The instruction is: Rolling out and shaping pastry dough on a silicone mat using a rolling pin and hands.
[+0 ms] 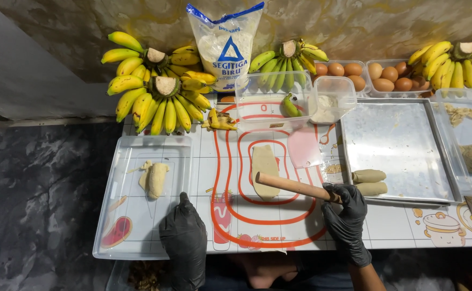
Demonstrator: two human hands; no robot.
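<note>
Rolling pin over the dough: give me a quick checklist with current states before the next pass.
1. Right hand grips rolling pin at its near end: ok.
2. Pin lies across the flattened dough: ok.
3. Dough sits on the mat, inside the red outline: ok.
4. Left hand holds nothing, rests at the clear tray edge: ok.
5. Peeled banana ready in that tray: ok.
6. Dough thickness even: cannot tell.

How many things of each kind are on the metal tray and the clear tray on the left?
Rolled dough pieces on the shiny metal baking tray: 2
Peeled pale bananas on the clear plastic tray: 1
Total: 3
</note>
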